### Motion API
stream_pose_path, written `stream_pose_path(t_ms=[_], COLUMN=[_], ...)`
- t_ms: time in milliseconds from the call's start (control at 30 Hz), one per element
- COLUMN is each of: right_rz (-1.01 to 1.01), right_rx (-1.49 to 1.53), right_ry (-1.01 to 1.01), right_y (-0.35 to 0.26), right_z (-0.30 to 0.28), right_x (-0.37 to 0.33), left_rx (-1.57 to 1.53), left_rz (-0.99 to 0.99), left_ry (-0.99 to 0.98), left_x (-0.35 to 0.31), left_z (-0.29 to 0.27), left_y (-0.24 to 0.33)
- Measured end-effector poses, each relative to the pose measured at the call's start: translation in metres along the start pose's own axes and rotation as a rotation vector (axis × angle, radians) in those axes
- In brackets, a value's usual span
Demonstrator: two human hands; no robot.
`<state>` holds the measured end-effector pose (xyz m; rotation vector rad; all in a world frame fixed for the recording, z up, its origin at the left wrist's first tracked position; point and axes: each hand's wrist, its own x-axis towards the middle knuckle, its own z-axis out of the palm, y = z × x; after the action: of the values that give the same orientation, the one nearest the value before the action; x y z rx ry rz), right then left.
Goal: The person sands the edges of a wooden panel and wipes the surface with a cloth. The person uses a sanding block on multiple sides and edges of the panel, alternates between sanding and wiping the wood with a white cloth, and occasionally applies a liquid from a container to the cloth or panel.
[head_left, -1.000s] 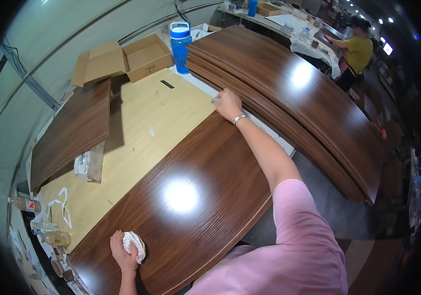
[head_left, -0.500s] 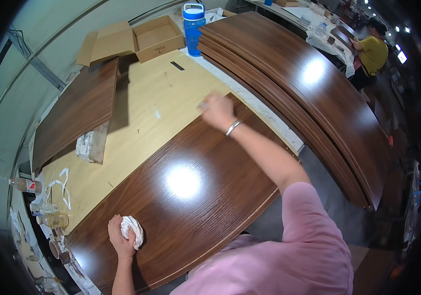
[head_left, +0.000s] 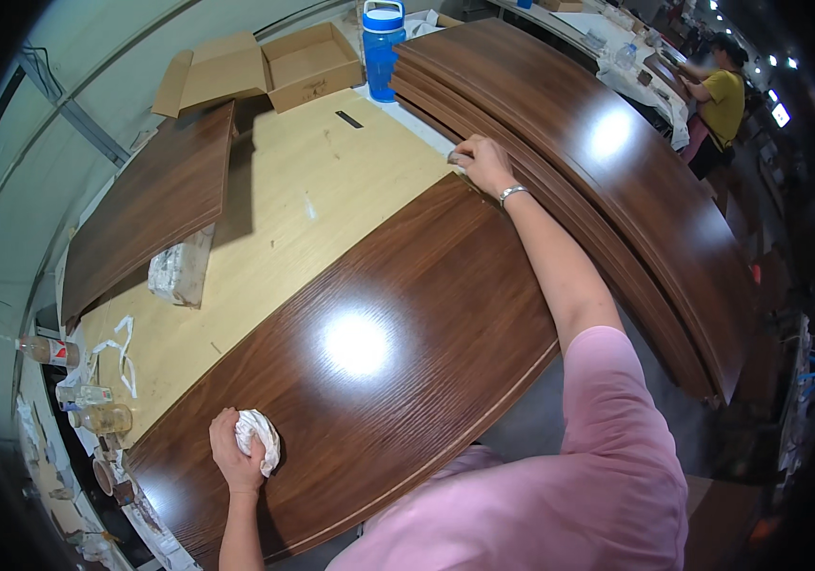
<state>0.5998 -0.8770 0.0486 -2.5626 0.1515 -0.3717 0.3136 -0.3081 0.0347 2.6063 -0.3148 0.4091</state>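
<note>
A dark brown wood-grain panel (head_left: 407,295) lies in front of me, its glossy face reflecting a lamp. Close to its near left end, my left hand (head_left: 235,455) is closed round a bunched white cloth (head_left: 257,440), which rests on the surface. My right arm, with a silver bracelet (head_left: 512,194) at the wrist, reaches out to the panel's far corner. There my right hand (head_left: 486,163) has its fingers pinched together at the edge. Something small and greyish shows at the fingertips, too little to name.
A pale board (head_left: 303,209) bears a second brown panel (head_left: 155,205), propped on a wrapped block (head_left: 179,271). Stacked panels (head_left: 579,133) stand on the right. Beyond are a blue bottle (head_left: 381,57) and an opened carton (head_left: 308,67); jars (head_left: 103,419) line the left. A co-worker (head_left: 720,100) stands far right.
My right hand has moved right and away from me, from over the panel's far end to its far corner. My left hand and the cloth have hardly shifted.
</note>
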Motion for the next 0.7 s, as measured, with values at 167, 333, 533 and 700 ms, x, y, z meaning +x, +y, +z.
stream_pose_path(t_ms=[167,333,533,700], right_rz=[0.062,-0.019,-0.019,-0.012], right_rx=[0.254,0.282,0.286,0.274], right_ry=[-0.072,-0.162,-0.131,-0.1], right_y=[0.019,0.04,0.037,0.035], right_z=[0.013,-0.016,-0.016,-0.011], right_x=[-0.005,-0.048,-0.041,-0.045], left_rx=[-0.009,-0.013,-0.015,-0.032], left_rz=[-0.003,-0.001,-0.001,-0.008], left_ry=[0.006,0.007,-0.012,-0.01], left_x=[-0.002,-0.003,-0.001,-0.005], left_z=[0.002,-0.001,0.001,0.002], left_y=[-0.005,-0.002,-0.001,-0.004])
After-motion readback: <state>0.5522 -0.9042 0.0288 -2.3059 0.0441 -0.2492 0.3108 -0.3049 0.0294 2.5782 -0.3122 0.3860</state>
